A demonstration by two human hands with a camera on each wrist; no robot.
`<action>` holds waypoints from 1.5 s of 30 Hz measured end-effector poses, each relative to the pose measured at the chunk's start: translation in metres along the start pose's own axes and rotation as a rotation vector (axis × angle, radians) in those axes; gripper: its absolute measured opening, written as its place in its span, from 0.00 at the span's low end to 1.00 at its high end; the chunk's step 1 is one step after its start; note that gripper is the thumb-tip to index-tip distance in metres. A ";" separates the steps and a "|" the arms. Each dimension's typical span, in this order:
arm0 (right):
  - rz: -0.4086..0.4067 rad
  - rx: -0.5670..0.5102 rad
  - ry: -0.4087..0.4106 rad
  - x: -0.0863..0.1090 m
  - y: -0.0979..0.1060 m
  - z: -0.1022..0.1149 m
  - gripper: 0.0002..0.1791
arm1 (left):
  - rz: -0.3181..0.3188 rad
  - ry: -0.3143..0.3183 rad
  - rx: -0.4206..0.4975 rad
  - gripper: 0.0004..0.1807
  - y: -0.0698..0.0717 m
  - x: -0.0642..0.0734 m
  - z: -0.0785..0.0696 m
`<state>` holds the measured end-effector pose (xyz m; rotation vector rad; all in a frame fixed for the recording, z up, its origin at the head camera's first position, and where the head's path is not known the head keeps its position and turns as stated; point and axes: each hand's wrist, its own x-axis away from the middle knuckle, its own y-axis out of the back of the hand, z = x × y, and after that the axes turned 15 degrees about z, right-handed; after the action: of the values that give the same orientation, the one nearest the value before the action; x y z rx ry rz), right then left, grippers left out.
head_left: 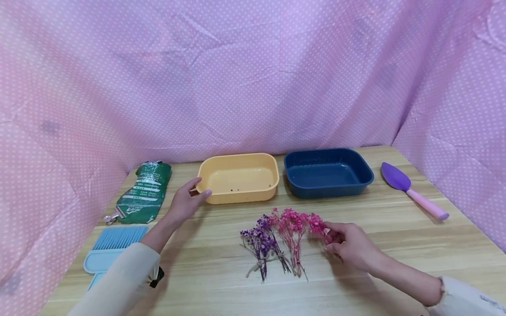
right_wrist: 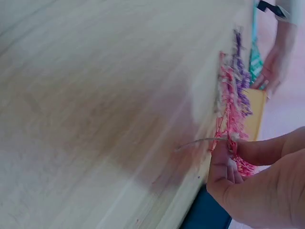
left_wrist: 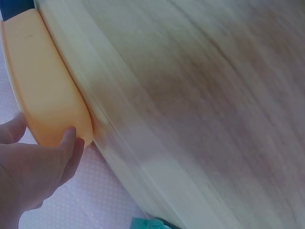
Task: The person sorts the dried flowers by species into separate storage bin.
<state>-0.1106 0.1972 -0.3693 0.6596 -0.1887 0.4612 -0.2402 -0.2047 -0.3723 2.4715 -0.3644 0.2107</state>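
My right hand (head_left: 353, 245) pinches a small bunch of pink dried flowers (head_left: 317, 224) by its stems, between thumb and fingers. In the right wrist view, a thin strand (right_wrist: 198, 142) sticks out from that pinch. Right beside it on the table lie another pink dried flower bunch (head_left: 291, 221) and purple dried flowers (head_left: 258, 237), some tied with string. My left hand (head_left: 186, 204) is at the left end of a yellow tub (head_left: 241, 197), thumb and fingers spread about its corner. In the left wrist view its fingertips touch or nearly touch the tub's wall.
A dark blue tub (head_left: 330, 191) stands right of the yellow one. Farther right lies a purple trowel (head_left: 397, 177) with a pink handle. On the left are a green bag (head_left: 144, 193) with a metal clip and a light blue brush (head_left: 118, 239). Pink dotted cloth (head_left: 253, 79) hangs behind the table.
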 end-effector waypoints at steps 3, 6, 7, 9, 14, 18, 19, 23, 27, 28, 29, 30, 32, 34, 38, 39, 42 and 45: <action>-0.003 -0.123 0.003 0.001 0.007 0.001 0.33 | -0.001 -0.003 0.002 0.40 0.000 0.000 0.000; 0.015 -0.257 0.018 0.002 0.011 0.004 0.34 | -0.004 0.002 0.003 0.40 0.000 0.001 -0.001; 0.021 -0.293 0.028 0.003 0.011 0.006 0.35 | -0.004 0.001 0.003 0.40 0.000 0.002 -0.001; 0.042 -0.369 0.049 0.004 0.013 0.009 0.35 | -0.005 0.003 0.004 0.40 0.000 0.002 -0.002; 0.083 -0.482 0.105 0.004 0.018 0.016 0.37 | -0.005 0.006 0.005 0.39 0.000 0.002 -0.003; 0.090 -0.491 0.148 0.001 0.022 0.021 0.37 | -0.008 0.021 0.003 0.40 0.000 0.001 -0.003; 0.089 -0.486 0.155 -0.001 0.023 0.023 0.36 | -0.009 0.025 0.004 0.40 0.001 0.001 -0.004; 0.087 -0.485 0.161 -0.011 0.026 0.030 0.36 | -0.012 0.024 0.001 0.40 0.001 0.000 -0.004; 0.089 -0.526 0.191 -0.027 0.029 0.045 0.36 | -0.009 0.018 0.007 0.40 0.001 -0.001 -0.004; 0.088 -0.535 0.205 -0.031 0.029 0.049 0.36 | -0.009 0.017 0.010 0.40 0.001 -0.002 -0.004; 0.085 -0.548 0.222 -0.036 0.029 0.054 0.36 | -0.008 0.017 0.013 0.40 0.001 -0.002 -0.004; 0.083 -0.554 0.240 -0.041 0.029 0.059 0.36 | -0.007 0.013 0.013 0.40 0.000 -0.002 -0.004; 0.073 -0.563 0.266 -0.052 0.031 0.069 0.36 | -0.006 0.007 0.016 0.40 -0.001 -0.003 -0.004; 0.064 -0.588 0.278 -0.063 0.032 0.078 0.35 | -0.006 0.008 0.016 0.39 -0.001 -0.004 -0.005; 0.063 -0.653 0.279 -0.084 0.032 0.091 0.35 | -0.001 0.015 0.016 0.40 -0.002 -0.003 -0.004; 0.062 -0.662 0.273 -0.090 0.032 0.094 0.35 | 0.000 0.021 0.019 0.40 -0.002 -0.003 -0.004; 0.065 -0.667 0.257 -0.105 0.031 0.100 0.34 | 0.001 0.022 0.017 0.40 0.000 0.000 -0.003; 0.068 -0.658 0.237 -0.121 0.029 0.105 0.34 | 0.000 0.022 0.013 0.40 0.001 0.001 -0.002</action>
<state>-0.2337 0.1086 -0.3093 -0.0471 -0.1268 0.5026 -0.2396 -0.2040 -0.3699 2.4800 -0.3546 0.2403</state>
